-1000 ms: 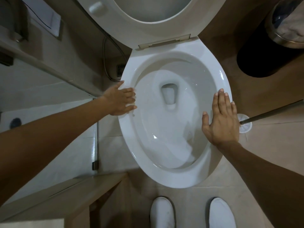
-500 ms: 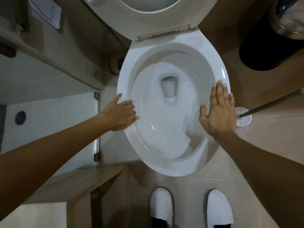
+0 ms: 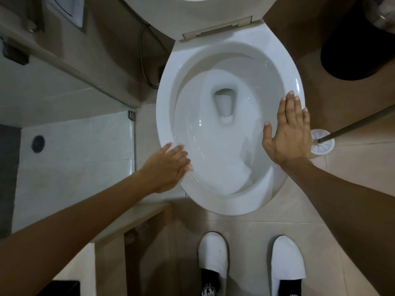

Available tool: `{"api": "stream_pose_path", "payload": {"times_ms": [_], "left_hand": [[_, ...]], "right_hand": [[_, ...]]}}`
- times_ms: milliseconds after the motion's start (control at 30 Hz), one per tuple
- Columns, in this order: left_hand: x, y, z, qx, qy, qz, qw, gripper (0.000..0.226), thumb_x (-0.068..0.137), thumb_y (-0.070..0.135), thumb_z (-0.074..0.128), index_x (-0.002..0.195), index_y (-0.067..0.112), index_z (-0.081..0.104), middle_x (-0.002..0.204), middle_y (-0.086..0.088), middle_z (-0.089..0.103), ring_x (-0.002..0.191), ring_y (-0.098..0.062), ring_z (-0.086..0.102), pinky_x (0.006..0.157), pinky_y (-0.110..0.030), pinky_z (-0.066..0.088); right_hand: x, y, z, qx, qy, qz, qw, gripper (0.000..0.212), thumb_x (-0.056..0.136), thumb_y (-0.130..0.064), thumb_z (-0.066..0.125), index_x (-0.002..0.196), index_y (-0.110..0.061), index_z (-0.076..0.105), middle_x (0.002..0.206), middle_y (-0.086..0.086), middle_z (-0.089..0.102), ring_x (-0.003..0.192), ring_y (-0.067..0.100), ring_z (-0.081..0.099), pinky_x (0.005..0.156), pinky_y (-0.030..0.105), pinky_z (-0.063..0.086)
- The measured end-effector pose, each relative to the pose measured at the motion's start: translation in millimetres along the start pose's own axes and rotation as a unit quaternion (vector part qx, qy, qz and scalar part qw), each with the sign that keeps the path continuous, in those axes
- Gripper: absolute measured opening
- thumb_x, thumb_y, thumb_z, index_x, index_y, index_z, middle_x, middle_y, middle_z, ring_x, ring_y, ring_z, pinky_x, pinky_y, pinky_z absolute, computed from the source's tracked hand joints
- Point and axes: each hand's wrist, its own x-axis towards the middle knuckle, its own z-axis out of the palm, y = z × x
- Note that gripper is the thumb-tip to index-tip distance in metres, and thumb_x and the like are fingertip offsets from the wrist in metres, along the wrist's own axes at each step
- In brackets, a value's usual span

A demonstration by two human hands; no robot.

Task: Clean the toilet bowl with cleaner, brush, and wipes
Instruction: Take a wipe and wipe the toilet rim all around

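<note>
The white toilet bowl [image 3: 164, 107] stands open below me with its lid [image 3: 192, 16] raised. My left hand [image 3: 168, 167] lies on the front-left part of the rim, fingers fairly straight and slightly blurred. A small pale scrap shows under its fingertips; I cannot tell what it is. My right hand [image 3: 288, 135] rests flat on the right rim with its fingers straight and together. The toilet brush [image 3: 359, 122] leans in its white holder [image 3: 322, 146] on the floor just right of my right hand. No cleaner bottle is in view.
A black bin [image 3: 359, 50] stands at the back right. A glass shower panel [image 3: 132, 146] and a beige ledge [image 3: 136, 218] close off the left. A spray hose [image 3: 145, 60] hangs behind the bowl. My white slippers [image 3: 212, 253] stand on the tiles in front.
My left hand has slid along the left rim from the back toward the front. My right hand has stayed flat on the right rim.
</note>
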Motion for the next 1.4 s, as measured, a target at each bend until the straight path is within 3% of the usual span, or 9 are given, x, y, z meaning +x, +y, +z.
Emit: {"api": "stream_pose_path", "payload": {"times_ms": [133, 267, 467, 567, 700, 900, 1233, 1400], "left_hand": [[-3.6, 6.9, 3.7, -0.040, 0.006, 0.031, 0.999, 0.047, 0.103, 0.034, 0.016, 0.141, 0.021, 0.039, 0.148, 0.000, 0.037, 0.143, -0.017, 0.020, 0.118, -0.036, 0.008], [4.8, -7.4, 1.8, -0.024, 0.015, 0.011, 1.000, 0.046, 0.103, 0.033, 0.016, 0.140, 0.020, 0.041, 0.148, -0.001, 0.039, 0.142, -0.017, 0.023, 0.118, -0.035, 0.011], [-4.8, 15.9, 9.3, -0.051, 0.022, 0.031, 0.998, 0.055, 0.100, 0.037, 0.008, 0.136, 0.021, 0.046, 0.143, -0.001, 0.044, 0.141, -0.018, 0.026, 0.117, -0.036, 0.012], [-1.2, 1.1, 7.3, -0.019, 0.007, 0.043, 0.999, 0.048, 0.103, 0.036, 0.014, 0.142, 0.026, 0.038, 0.148, 0.003, 0.038, 0.143, -0.015, 0.021, 0.118, -0.039, 0.007], [3.0, -2.5, 5.8, 0.001, 0.007, 0.019, 1.000, 0.048, 0.102, 0.035, 0.013, 0.140, 0.024, 0.040, 0.148, 0.001, 0.039, 0.143, -0.017, 0.021, 0.118, -0.039, 0.008], [-8.8, 52.0, 13.5, -0.132, 0.024, 0.024, 0.991, 0.045, 0.103, 0.033, 0.022, 0.140, 0.020, 0.043, 0.143, 0.001, 0.045, 0.139, -0.016, 0.027, 0.116, -0.033, 0.009], [-4.1, 131.0, 6.8, -0.297, 0.008, -0.011, 0.955, 0.062, 0.095, 0.045, 0.011, 0.150, 0.019, 0.022, 0.153, 0.002, 0.031, 0.139, -0.011, 0.023, 0.117, -0.028, 0.003], [-1.1, 146.1, 12.8, -0.338, 0.032, -0.014, 0.940, 0.061, 0.096, 0.047, 0.014, 0.152, 0.021, 0.008, 0.159, 0.002, 0.013, 0.145, -0.011, 0.009, 0.116, -0.025, -0.006]], "right_hand": [[0.4, 0.6, 0.1, -0.005, 0.002, -0.001, 1.000, 0.072, 0.093, -0.041, 0.023, 0.153, -0.003, 0.010, 0.162, 0.011, 0.003, 0.150, 0.023, 0.003, 0.120, 0.040, 0.004], [0.6, 1.0, 1.4, -0.006, 0.003, -0.003, 1.000, 0.072, 0.093, -0.043, 0.021, 0.153, -0.004, 0.010, 0.162, 0.011, 0.003, 0.150, 0.023, 0.003, 0.120, 0.040, 0.004], [1.1, 1.1, 1.8, -0.007, 0.003, -0.003, 1.000, 0.072, 0.093, -0.043, 0.021, 0.153, -0.005, 0.009, 0.162, 0.011, 0.003, 0.150, 0.023, 0.003, 0.120, 0.040, 0.004], [0.5, 1.5, 1.2, -0.007, 0.002, -0.001, 1.000, 0.072, 0.093, -0.042, 0.022, 0.153, -0.005, 0.008, 0.162, 0.011, 0.003, 0.150, 0.022, 0.002, 0.120, 0.039, 0.003], [0.8, 0.2, -0.3, -0.008, 0.002, -0.002, 1.000, 0.071, 0.093, -0.041, 0.023, 0.153, -0.005, 0.009, 0.162, 0.011, 0.003, 0.150, 0.022, 0.002, 0.120, 0.038, 0.002], [-0.1, -0.2, -4.4, -0.012, -0.010, -0.005, 1.000, 0.070, 0.096, -0.039, 0.027, 0.153, -0.005, 0.006, 0.162, 0.011, 0.000, 0.150, 0.023, 0.001, 0.120, 0.039, 0.002], [-0.1, -1.7, -3.9, -0.014, -0.010, -0.001, 1.000, 0.069, 0.097, -0.040, 0.028, 0.153, -0.007, 0.005, 0.162, 0.010, 0.000, 0.150, 0.023, 0.002, 0.120, 0.039, 0.003], [0.4, -0.2, -2.8, -0.012, -0.009, -0.001, 1.000, 0.070, 0.096, -0.043, 0.023, 0.154, -0.008, 0.005, 0.162, 0.009, 0.000, 0.150, 0.023, 0.002, 0.120, 0.038, 0.001]]}}
